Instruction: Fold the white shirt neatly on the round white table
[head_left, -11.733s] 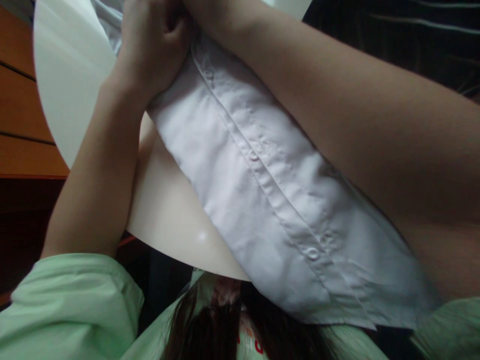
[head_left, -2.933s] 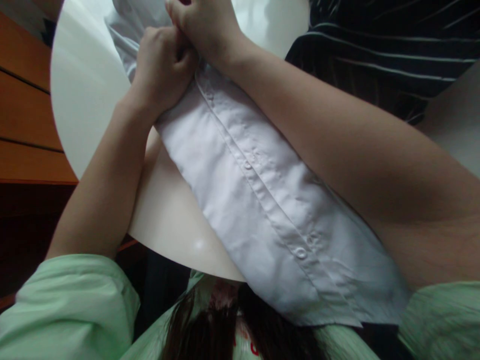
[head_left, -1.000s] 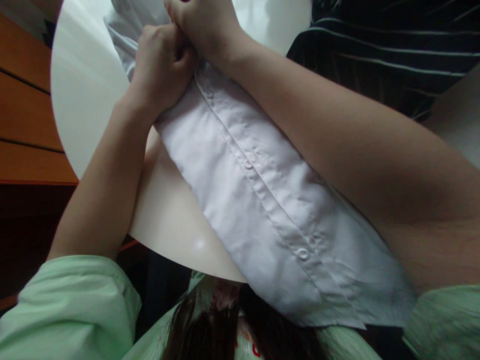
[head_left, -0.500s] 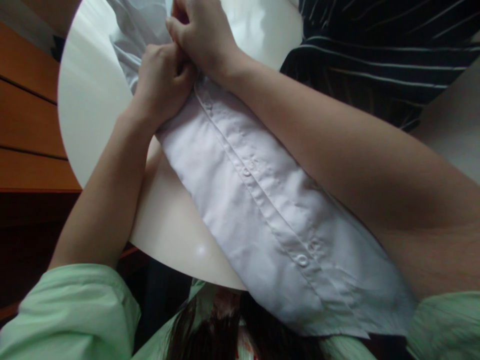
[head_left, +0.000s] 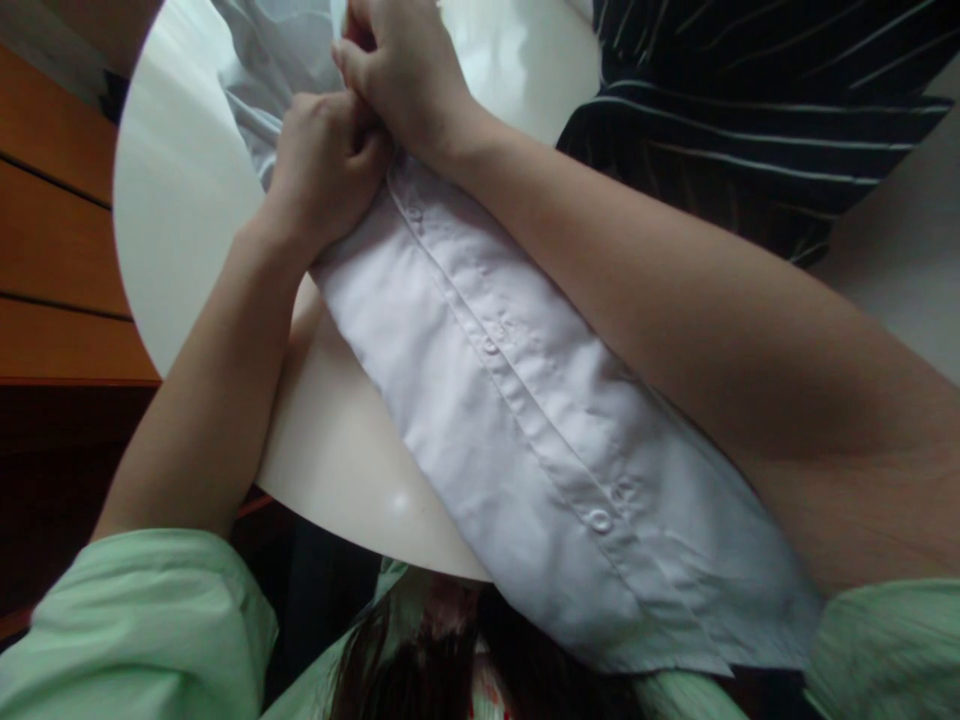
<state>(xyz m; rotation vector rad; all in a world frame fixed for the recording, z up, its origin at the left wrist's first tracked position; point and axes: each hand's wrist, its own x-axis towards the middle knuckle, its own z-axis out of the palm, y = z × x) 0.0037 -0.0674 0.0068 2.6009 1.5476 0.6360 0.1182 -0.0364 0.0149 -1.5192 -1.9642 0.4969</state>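
A white button-up shirt (head_left: 450, 400) lies diagonally over the white round table (head_left: 360, 480), its lower end reaching past the near edge. Its button strip with small buttons faces up. My left hand (head_left: 322, 160) is closed in a fist on the shirt's upper part. Just beyond it my right hand (head_left: 397, 70) is closed too, fingers pinched on the fabric near the top of the view. The two hands touch or nearly touch. Loose, rumpled cloth of the shirt spreads beyond them. My fingertips are mostly hidden.
Dark cloth with white stripes (head_left: 735, 130) is at the upper right, beside the table. An orange-brown wooden drawer front (head_left: 60, 240) stands at the left. Along the bottom, dark hair and my green sleeves (head_left: 150, 620) show.
Both hands keep their hold on the shirt. The view has shifted very slightly; otherwise the shirt and arms look almost the same.
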